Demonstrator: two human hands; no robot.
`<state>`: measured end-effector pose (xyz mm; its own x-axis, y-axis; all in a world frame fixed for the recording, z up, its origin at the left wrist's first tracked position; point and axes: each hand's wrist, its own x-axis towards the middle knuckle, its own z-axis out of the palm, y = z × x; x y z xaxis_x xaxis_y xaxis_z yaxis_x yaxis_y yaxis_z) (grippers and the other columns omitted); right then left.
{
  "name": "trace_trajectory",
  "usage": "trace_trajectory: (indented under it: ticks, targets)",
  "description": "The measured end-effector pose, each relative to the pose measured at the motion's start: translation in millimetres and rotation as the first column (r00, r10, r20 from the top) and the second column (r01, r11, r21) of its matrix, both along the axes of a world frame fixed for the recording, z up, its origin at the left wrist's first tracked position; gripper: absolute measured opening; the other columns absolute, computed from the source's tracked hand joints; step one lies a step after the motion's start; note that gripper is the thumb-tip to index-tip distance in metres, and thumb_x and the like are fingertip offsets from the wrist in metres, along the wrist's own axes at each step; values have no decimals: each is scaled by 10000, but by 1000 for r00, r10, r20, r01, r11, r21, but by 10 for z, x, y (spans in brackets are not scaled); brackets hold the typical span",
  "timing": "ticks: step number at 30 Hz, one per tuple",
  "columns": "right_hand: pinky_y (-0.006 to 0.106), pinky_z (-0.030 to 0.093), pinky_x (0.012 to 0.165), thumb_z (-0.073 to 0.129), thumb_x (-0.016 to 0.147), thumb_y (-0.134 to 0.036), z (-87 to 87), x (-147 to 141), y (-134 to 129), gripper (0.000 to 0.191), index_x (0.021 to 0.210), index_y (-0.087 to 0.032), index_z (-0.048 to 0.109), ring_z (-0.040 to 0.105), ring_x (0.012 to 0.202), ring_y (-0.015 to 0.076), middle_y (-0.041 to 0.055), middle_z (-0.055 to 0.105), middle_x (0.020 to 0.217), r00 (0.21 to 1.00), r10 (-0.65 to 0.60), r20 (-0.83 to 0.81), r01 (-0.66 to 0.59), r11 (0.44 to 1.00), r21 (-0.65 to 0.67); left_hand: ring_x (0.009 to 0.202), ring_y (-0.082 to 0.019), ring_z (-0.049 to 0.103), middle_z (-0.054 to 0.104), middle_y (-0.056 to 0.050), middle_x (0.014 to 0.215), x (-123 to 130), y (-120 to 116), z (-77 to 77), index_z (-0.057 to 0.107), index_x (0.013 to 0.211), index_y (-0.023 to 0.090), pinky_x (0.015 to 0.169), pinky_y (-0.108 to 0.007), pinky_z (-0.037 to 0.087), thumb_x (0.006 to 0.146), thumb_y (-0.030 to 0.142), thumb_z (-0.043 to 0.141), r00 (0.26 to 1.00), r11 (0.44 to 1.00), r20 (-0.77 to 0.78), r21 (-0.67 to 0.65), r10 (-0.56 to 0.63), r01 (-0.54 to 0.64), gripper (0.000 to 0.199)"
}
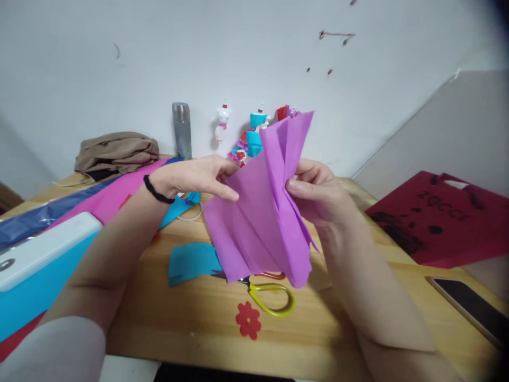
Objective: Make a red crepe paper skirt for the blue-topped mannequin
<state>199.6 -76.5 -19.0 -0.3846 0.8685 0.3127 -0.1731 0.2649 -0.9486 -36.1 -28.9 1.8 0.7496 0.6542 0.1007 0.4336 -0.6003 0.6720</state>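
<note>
My right hand (318, 188) pinches a pleated purple crepe-like sheet (254, 223) at its gathered right side, thumb in front. The sheet fans out above and below this pinch and hangs over the table. At its upper left edge is my left hand (202, 178), thumb and fingers apart; the thumb lies across the front of the sheet and some fingertips are hidden. Scissors (274, 300) with a yellow handle loop lie partly beneath the sheet. Beside them are a blue piece (193, 262) and a red flower cutout (248, 320).
A grey bottle (182, 132), folded brown cloth (117, 151) and small colourful decorations (254, 140) stand along the wall. Pink sheet material (113, 188) and a white-and-blue box (47, 260) lie left. At right are a dark red bag (441, 223) and a phone (471, 307).
</note>
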Motion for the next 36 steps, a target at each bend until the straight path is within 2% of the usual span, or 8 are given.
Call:
trace_trajectory:
  ticks: [4, 7, 12, 19, 24, 29, 33, 36]
  targets:
    - [311, 590, 660, 893, 600, -424, 40, 150, 55, 259, 781, -299, 756, 706, 682, 171, -23, 762, 749, 988, -131, 85, 123, 988, 96, 849, -190, 684, 752, -47, 909, -35, 99, -58, 733, 885, 144, 781, -261, 527, 755, 407, 739, 994, 981, -7, -161, -111, 108, 294]
    - [334, 591, 693, 862, 668, -378, 70, 252, 89, 185, 790, -278, 765, 698, 750, 195, 2, 765, 798, 950, -276, 149, 241, 946, 219, 899, -207, 680, 751, -51, 933, -145, 90, 52, 738, 946, 139, 795, -272, 520, 806, 448, 680, 995, 997, -102, -83, -3, -6, 344]
    - [325, 473, 539, 782, 767, -383, 157, 392, 81, 205, 666, -224, 701, 601, 626, 193, 25, 651, 645, 821, -436, 367, 336, 891, 305, 861, -232, 674, 751, -78, 897, -403, 34, 277, 756, 932, 155, 737, -288, 521, 819, 522, 631, 967, 989, -211, 5, 144, -146, 403]
    - [289, 403, 495, 785, 750, -434, 179, 542, 159, 280, 662, -213, 638, 526, 562, 150, 7, 584, 601, 742, -263, 617, 155, 962, 224, 714, -194, 631, 720, -64, 757, -541, -57, 410, 746, 903, 147, 618, -257, 479, 800, 637, 611, 889, 967, -388, 22, 244, -255, 518]
    - [292, 433, 498, 770, 764, -333, 155, 597, 245, 254, 646, -198, 590, 543, 537, 147, 20, 602, 588, 653, -265, 709, 184, 964, 191, 598, -135, 538, 660, -6, 630, -589, -72, 437, 677, 797, 139, 549, -217, 422, 816, 562, 636, 840, 956, -470, 37, 273, -290, 425]
    - [273, 446, 538, 687, 805, -245, 168, 593, 280, 202, 636, -168, 608, 580, 565, 145, 39, 651, 612, 359, -172, 917, 115, 983, 140, 502, -114, 428, 542, 26, 514, -707, 217, 273, 626, 656, 182, 472, -240, 307, 765, 542, 672, 781, 959, -557, 170, 284, -227, 379]
    - [261, 456, 562, 658, 765, -181, 69, 543, 338, 133, 640, -158, 622, 606, 600, 154, 38, 671, 634, 269, 35, 963, -58, 998, -20, 548, -163, 463, 547, -19, 551, -627, 441, 74, 577, 586, 185, 520, -286, 323, 694, 432, 670, 708, 963, -652, 185, 271, -198, 286]
    - [261, 467, 543, 664, 727, -174, -48, 500, 404, 125, 611, -151, 624, 627, 585, 167, 41, 668, 609, 210, 118, 971, -51, 993, -110, 579, -184, 499, 566, -34, 572, -519, 495, -30, 600, 588, 185, 562, -291, 347, 661, 371, 678, 662, 965, -702, 199, 261, -169, 215]
